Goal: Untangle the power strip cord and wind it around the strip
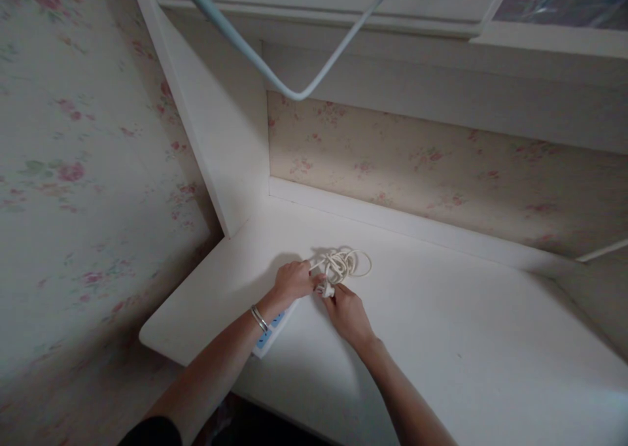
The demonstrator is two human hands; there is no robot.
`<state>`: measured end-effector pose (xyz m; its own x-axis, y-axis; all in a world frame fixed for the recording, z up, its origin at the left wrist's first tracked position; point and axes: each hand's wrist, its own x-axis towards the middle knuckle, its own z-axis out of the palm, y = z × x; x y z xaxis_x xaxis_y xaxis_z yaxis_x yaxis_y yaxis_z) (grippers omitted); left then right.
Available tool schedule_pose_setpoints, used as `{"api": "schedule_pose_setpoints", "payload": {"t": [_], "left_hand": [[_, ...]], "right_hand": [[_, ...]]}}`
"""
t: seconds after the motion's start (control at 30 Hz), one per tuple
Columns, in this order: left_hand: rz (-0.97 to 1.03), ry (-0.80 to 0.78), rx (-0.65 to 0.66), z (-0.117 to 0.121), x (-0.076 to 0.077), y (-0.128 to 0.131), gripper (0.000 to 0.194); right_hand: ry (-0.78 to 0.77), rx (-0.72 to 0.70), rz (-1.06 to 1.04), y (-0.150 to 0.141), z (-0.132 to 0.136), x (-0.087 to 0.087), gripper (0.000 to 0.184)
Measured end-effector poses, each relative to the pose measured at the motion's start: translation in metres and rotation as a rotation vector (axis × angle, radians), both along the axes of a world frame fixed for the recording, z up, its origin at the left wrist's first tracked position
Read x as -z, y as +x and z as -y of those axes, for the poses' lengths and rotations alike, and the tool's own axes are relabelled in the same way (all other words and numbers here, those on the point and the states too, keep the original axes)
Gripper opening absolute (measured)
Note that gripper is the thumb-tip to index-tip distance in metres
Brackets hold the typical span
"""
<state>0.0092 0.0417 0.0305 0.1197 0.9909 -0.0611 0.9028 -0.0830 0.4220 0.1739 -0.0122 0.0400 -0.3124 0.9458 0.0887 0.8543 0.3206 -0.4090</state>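
The right hand (349, 312) has its fingertips pinched on the plug (325, 290), just in front of the tangled cord (338, 263); a grip on the plug's body seems to keep that end of the cord under control. The left hand (293, 280) is curled beside the plug, with a length of cord running from its fingers to the tangle. Whether those fingers are closed on the cord or only rest there, I cannot tell, as the view is small and soft. The strip (271, 330) lies aslant on the desk (422, 341), partly hidden under the left wrist, its blue socket faces showing. The tangle sits on the desktop beyond both hands, which likely takes its weight and leaves the fingers free for the plug end
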Motion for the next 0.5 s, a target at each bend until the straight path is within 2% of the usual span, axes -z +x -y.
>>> {"api": "schedule_pose_setpoints", "payload": {"t": [0.17, 0.33, 0.5], "left_hand": [[0.112, -0.005, 0.029, -0.005, 0.003, 0.0, 0.023], [0.306, -0.026, 0.08, -0.012, 0.004, -0.003, 0.022], [0.518, -0.085, 0.133, -0.017, 0.008, -0.007, 0.025]], "right_hand": [[-0.164, 0.098, -0.245, -0.013, -0.026, -0.001, 0.046], [-0.264, 0.078, -0.379, -0.018, -0.045, 0.003, 0.057], [-0.293, 0.045, -0.519, -0.019, -0.049, 0.018, 0.049]]}}
